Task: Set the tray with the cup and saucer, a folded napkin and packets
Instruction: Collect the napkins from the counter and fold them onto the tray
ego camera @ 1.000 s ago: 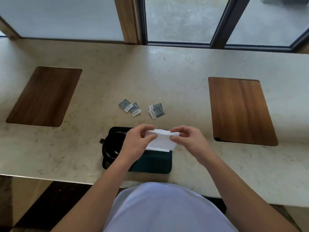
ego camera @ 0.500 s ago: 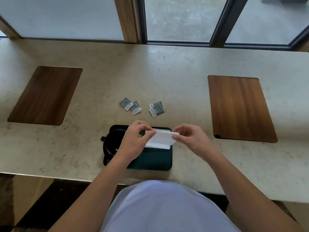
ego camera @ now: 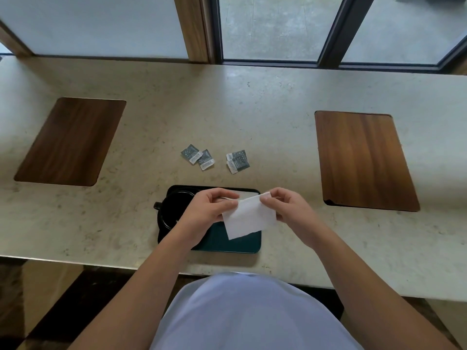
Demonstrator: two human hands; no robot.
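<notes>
A dark green tray (ego camera: 235, 242) lies near the counter's front edge. On its left part stands a black cup (ego camera: 171, 210) on a saucer, partly hidden by my left wrist. Both hands hold a white napkin (ego camera: 249, 218) above the tray's right part: my left hand (ego camera: 209, 208) pinches its upper left edge and my right hand (ego camera: 285, 207) pinches its upper right corner. The napkin hangs down as a folded sheet. Several grey packets (ego camera: 214, 160) lie on the counter beyond the tray.
The beige stone counter (ego camera: 252, 109) carries a wooden inlay at the left (ego camera: 70, 142) and another at the right (ego camera: 361, 160). Windows with dark frames run along the far edge. My light shirt (ego camera: 247, 314) fills the bottom of the view.
The napkin, held as a narrow strip before, now hangs lower as a wider sheet over the tray. My hands stay close together above the tray.
</notes>
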